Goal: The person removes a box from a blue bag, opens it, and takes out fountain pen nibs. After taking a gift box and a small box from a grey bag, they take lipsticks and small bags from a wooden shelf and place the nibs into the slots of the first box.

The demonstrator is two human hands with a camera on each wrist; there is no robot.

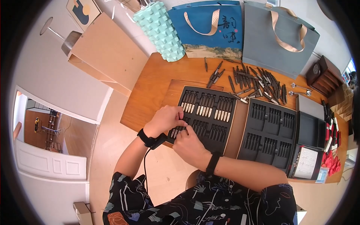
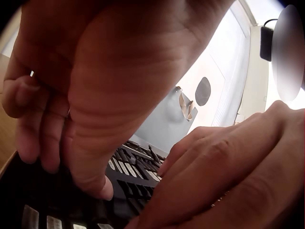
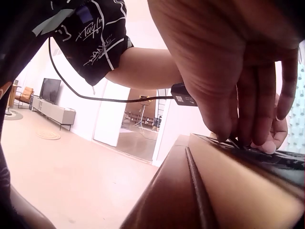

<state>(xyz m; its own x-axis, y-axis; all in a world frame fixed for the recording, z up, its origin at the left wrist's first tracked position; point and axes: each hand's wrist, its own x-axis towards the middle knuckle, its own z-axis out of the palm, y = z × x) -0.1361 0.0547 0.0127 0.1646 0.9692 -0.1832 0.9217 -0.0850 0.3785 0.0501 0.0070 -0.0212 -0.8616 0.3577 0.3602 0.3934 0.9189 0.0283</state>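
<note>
In the head view both hands meet over the lower left compartment of a black tray (image 1: 205,119). My left hand (image 1: 165,119) reaches down from the left, its thumb tip close over the tray and its other fingers fairly straight and apart from the thumb in the left wrist view. My right hand (image 1: 191,146) comes in from the right with bent fingers, fingertips close to the left thumb; I cannot tell whether they hold anything. The tray holds rows of slim dark pieces (image 1: 224,114), several showing pale metallic lower ends. The fingers hide part of the lower left row.
A second black tray (image 1: 267,137) stands to the right, with slim dark pieces in its slots. Behind the trays lies a pile of loose dark pieces (image 1: 262,82). Two paper bags (image 1: 279,41) and a mint textured roller (image 1: 161,32) line the back. Black boxes (image 1: 310,129) are at right.
</note>
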